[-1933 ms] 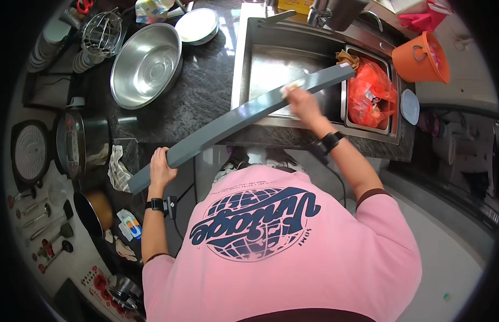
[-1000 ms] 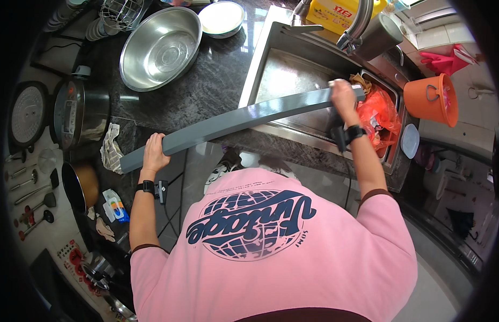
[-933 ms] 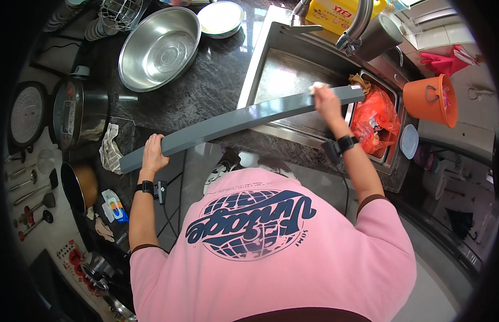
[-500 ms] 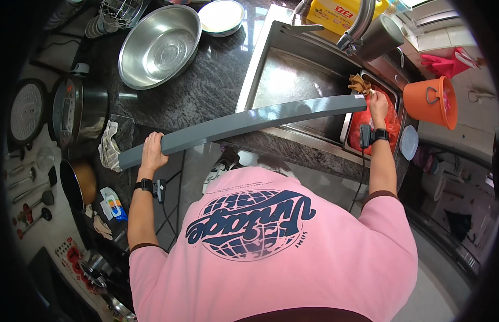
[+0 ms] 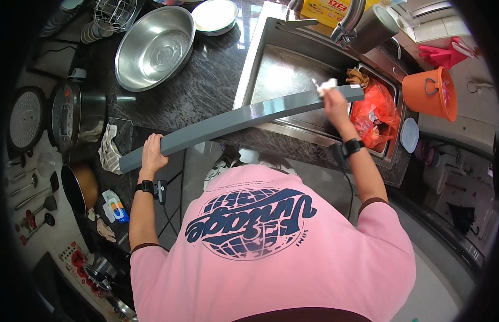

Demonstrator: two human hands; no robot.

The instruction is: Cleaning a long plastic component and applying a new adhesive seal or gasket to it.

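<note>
A long grey bar (image 5: pixel 244 116) lies diagonally across the front of the counter (image 5: pixel 212 70) and over the steel sink (image 5: pixel 276 67). My left hand (image 5: pixel 154 153) grips it near its left end, beside a crumpled checked cloth (image 5: pixel 108 147). Toward the bar's right end, my right hand (image 5: pixel 335 110) pinches a small white wad (image 5: pixel 327 85), perhaps tissue, at the bar's upper edge. A smaller steel basin (image 5: pixel 397 126) with red plastic bags (image 5: pixel 374 110) and a brown crumpled item (image 5: pixel 355 76) sits in the sink's right part.
A steel bowl (image 5: pixel 153 48) and a white-topped dish (image 5: pixel 214 16) stand at the back. The faucet (image 5: pixel 346 24) rises behind the sink. An orange bucket (image 5: pixel 426 94) and a pale lid (image 5: pixel 409 134) are right; a rice cooker (image 5: pixel 77 115) and pan (image 5: pixel 80 188) are left.
My right hand has moved back and forth along the bar's right part, most recently left from its right end. My left hand keeps its grip near the left end.
</note>
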